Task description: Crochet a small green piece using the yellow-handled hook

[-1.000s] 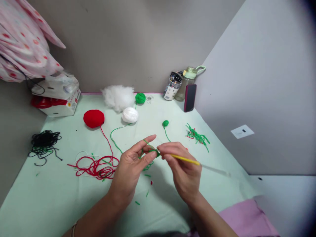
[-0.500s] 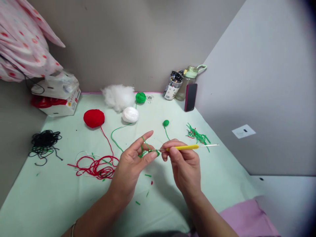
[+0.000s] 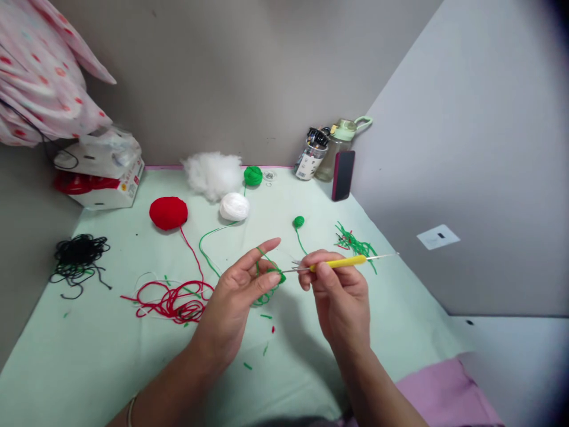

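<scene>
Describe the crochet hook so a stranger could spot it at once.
Over the middle of the pale green table cover, two hands meet. The right hand pinches the crochet hook, its tip pointing at the green yarn looped on the left hand. It is the only thin metal rod with a yellow grip; everything nearby is soft yarn.

- A box [image 3: 104, 178] is set at the back left of the table [image 3: 89, 367]; stuffing [image 3: 213, 173] is placed right of it;
- A jar [image 3: 310, 160], bottle [image 3: 338, 145] and phone [image 3: 343, 175] are grouped at the back right;
- A large ball [image 3: 168, 212] is laid before the stuffing; a small ball [image 3: 298, 222] is laid farther right, near scraps [image 3: 355, 244];
- A tangle [image 3: 80, 255] is spread at the left edge;
- A hook [image 3: 351, 261] is held in the right hand [image 3: 340, 296], right of yarn [image 3: 271, 276] pinched in the left hand [image 3: 235, 302].
</scene>
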Action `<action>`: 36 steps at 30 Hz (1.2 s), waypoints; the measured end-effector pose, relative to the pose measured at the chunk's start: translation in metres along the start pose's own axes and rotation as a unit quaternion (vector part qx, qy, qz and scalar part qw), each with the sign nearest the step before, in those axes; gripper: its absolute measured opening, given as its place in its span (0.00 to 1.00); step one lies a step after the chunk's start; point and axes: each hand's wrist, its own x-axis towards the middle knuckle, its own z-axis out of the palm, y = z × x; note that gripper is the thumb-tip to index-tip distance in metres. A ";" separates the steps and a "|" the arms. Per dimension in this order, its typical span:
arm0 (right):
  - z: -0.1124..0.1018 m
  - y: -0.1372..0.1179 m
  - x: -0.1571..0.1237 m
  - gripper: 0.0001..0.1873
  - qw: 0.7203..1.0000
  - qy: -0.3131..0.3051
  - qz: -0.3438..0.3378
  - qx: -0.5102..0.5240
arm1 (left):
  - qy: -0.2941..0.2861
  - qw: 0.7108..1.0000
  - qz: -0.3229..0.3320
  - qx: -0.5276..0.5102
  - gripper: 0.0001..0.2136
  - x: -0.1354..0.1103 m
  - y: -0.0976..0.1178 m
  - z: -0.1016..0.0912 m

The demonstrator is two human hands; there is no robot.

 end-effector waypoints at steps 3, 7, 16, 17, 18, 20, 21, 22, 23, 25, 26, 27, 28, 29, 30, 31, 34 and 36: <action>0.004 0.004 -0.009 0.11 0.975 -0.022 -0.145 -0.168 | 0.024 0.999 0.025 0.005 0.26 -0.003 -0.005 0.007; 0.000 0.003 -0.012 0.16 0.956 -0.012 -0.205 -0.209 | -0.023 0.995 -0.068 -0.070 0.24 -0.001 -0.004 0.008; 0.000 0.004 -0.001 0.06 0.999 -0.036 -0.005 -0.011 | -0.018 0.999 0.012 0.048 0.16 -0.004 -0.004 0.003; 0.000 0.004 -0.001 0.06 0.999 -0.036 0.003 -0.005 | -0.025 0.999 0.009 0.045 0.16 -0.004 -0.005 0.003; 0.000 0.004 0.000 0.06 0.999 -0.033 0.014 0.005 | -0.026 0.999 0.006 0.039 0.16 -0.004 -0.005 0.003; 0.000 0.002 0.002 0.06 0.998 -0.022 0.039 0.033 | -0.020 0.999 0.000 0.028 0.16 -0.004 -0.004 0.004; 0.000 0.001 0.004 0.07 0.997 -0.019 0.051 0.047 | -0.014 1.000 -0.002 0.025 0.16 -0.003 -0.004 0.004; 0.000 -0.001 0.005 0.07 0.996 -0.017 0.062 0.061 | -0.009 1.000 -0.002 0.025 0.15 -0.003 -0.003 0.004; 0.000 -0.003 0.007 0.08 0.995 -0.018 0.071 0.072 | -0.005 1.000 -0.002 0.025 0.15 -0.003 -0.002 0.004; -0.001 -0.005 0.009 0.10 0.993 -0.026 0.082 0.082 | 0.000 1.000 -0.003 0.027 0.15 -0.003 -0.001 0.004; -0.001 -0.006 0.010 0.10 0.993 -0.031 0.082 0.079 | 0.001 1.000 -0.002 0.030 0.15 -0.003 -0.001 0.005; -0.002 -0.006 0.010 0.10 0.994 -0.036 0.078 0.073 | 0.002 0.999 0.000 0.035 0.15 -0.003 0.000 0.005; -0.004 -0.006 0.009 0.11 0.994 -0.044 0.071 0.064 | 0.003 0.999 0.003 0.041 0.15 -0.004 0.000 0.004; -0.005 -0.006 0.008 0.11 0.995 -0.051 0.061 0.054 | 0.003 0.999 0.008 0.047 0.15 -0.004 0.000 0.004; -0.006 -0.006 0.007 0.11 0.996 -0.057 0.050 0.042 | 0.003 0.998 0.015 0.054 0.15 -0.004 0.000 0.004; -0.007 -0.006 0.006 0.11 0.997 -0.062 0.039 0.028 | 0.004 0.998 0.021 0.063 0.14 -0.004 0.000 0.003; -0.008 -0.008 0.001 0.11 0.998 -0.065 -0.010 -0.022 | 0.008 0.995 0.045 0.088 0.15 -0.004 0.000 0.001; -0.008 -0.010 -0.001 0.11 0.994 -0.078 -0.050 -0.059 | 0.014 0.992 0.064 0.105 0.15 -0.004 -0.001 0.000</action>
